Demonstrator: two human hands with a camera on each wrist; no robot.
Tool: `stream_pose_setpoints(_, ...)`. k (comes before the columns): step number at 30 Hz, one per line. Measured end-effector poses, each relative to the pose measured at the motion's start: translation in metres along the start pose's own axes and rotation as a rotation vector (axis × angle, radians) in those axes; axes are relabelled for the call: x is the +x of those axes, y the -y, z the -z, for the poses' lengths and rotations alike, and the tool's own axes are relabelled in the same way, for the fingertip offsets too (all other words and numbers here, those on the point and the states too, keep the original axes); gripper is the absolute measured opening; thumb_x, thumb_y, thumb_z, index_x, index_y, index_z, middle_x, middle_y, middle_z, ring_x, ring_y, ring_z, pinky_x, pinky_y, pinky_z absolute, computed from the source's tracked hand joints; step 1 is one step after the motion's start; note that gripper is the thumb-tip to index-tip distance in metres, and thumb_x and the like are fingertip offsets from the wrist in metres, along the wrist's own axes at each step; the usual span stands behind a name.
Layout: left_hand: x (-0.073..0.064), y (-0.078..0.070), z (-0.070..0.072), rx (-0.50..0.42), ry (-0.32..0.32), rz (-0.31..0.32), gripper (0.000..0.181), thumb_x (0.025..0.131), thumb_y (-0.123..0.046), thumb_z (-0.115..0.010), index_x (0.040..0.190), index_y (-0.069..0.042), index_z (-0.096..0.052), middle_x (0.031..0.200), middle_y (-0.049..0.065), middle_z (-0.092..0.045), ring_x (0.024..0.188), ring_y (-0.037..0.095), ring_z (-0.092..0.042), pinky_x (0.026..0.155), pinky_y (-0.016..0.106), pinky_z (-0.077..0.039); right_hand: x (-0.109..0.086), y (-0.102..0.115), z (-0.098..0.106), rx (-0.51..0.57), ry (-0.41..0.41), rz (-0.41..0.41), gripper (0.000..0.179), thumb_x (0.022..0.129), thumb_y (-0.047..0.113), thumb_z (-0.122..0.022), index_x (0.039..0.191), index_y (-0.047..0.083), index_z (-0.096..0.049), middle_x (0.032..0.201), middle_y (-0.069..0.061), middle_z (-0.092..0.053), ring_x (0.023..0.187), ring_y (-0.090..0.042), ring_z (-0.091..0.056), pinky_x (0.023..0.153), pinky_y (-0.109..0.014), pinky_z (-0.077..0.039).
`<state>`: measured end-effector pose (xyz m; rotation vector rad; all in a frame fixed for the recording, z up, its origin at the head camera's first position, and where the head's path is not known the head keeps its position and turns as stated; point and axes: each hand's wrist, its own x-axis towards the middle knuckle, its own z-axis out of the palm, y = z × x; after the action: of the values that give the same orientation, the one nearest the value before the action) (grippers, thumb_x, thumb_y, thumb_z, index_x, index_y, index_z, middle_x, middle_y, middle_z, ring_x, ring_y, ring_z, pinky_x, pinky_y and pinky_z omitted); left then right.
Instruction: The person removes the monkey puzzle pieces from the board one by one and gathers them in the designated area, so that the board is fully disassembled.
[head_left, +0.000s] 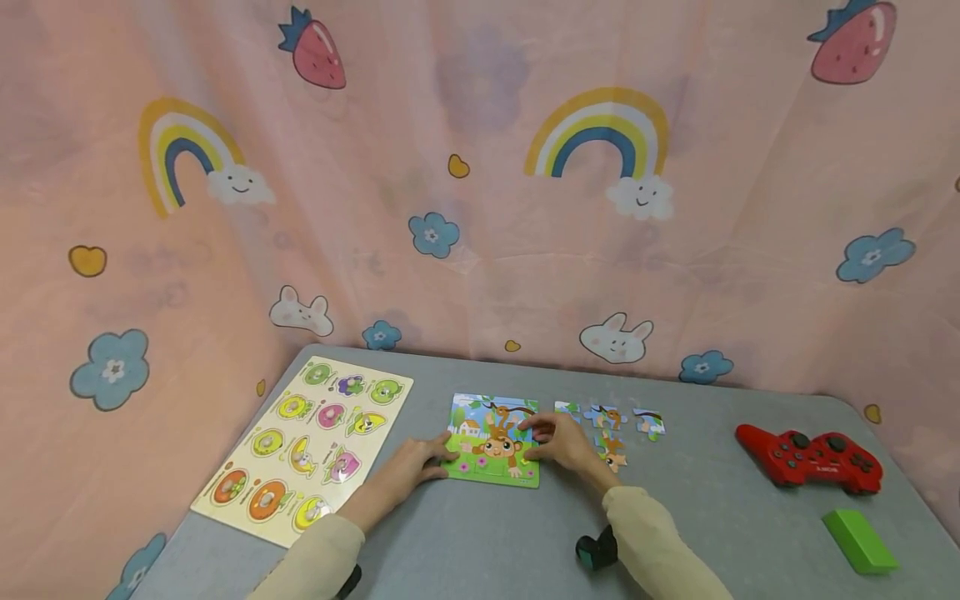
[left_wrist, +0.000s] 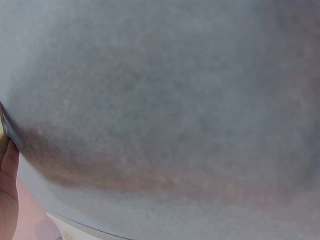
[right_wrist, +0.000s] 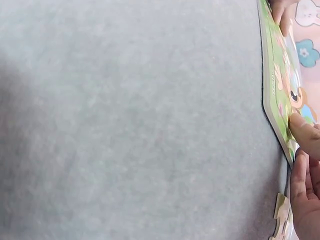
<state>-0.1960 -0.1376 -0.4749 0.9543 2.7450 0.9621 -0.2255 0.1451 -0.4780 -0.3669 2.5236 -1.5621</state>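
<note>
A small monkey jigsaw puzzle [head_left: 491,467] lies in the middle of the grey table, its picture showing a monkey, a house and grass. My left hand [head_left: 412,467] holds its left edge, fingertips at the border. On the opposite edge, my right hand [head_left: 562,442] grips the puzzle with curled fingers; in the right wrist view the right thumb [right_wrist: 305,132] lies over the face and the other fingers are beside the edge. Loose jigsaw pieces [head_left: 611,450] lie just right of that hand. The left wrist view catches only part of the left hand [left_wrist: 7,195].
A cream fruit puzzle board [head_left: 348,442] lies at the left, partly behind the left forearm. Far right are a red game controller [head_left: 813,458] and a green block [head_left: 860,542]. A pink printed curtain [head_left: 480,292] hangs behind the grey table [head_left: 697,500].
</note>
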Motion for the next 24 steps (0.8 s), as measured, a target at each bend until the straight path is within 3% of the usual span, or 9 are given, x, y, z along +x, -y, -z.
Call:
stream_pose_setpoints(16,0.000,0.001,0.000,0.009,-0.003,-0.001,0.029,0.087,-0.010,-0.067,0.114,0.003,-0.068,0.135,0.026,-0.049,0.123,0.039,-0.049,0.094,0.047,-0.046,0.003,0.008,-0.004,-0.143,-0.042,-0.013,0.025,0.071,-0.006,-0.080,0.094,-0.001,-0.072,0.082,-0.006,-0.061,0.071,-0.014,-0.051,0.065,-0.028,-0.048)
stream_pose_setpoints(21,0.000,0.003,-0.001,0.014,-0.006,-0.018,0.030,0.087,-0.011,-0.067,0.114,0.002,-0.068,0.135,0.026,-0.049,0.123,0.037,-0.049,0.093,0.045,-0.047,0.000,0.001,0.002,-0.050,-0.017,0.012,0.029,0.072,-0.005,-0.079,0.099,-0.006,-0.070,0.086,-0.013,-0.062,0.071,-0.014,-0.052,0.062,-0.023,-0.047)
stream_pose_setpoints(24,0.000,0.004,-0.002,0.015,-0.009,-0.018,0.030,0.087,-0.012,-0.068,0.114,0.002,-0.068,0.134,0.026,-0.049,0.123,0.037,-0.050,0.092,0.045,-0.047,-0.002,-0.004,0.007,0.057,0.011,0.024,0.031,0.076,-0.004,-0.077,0.105,-0.008,-0.068,0.097,-0.020,-0.065,0.079,-0.020,-0.060,0.069,-0.025,-0.051)
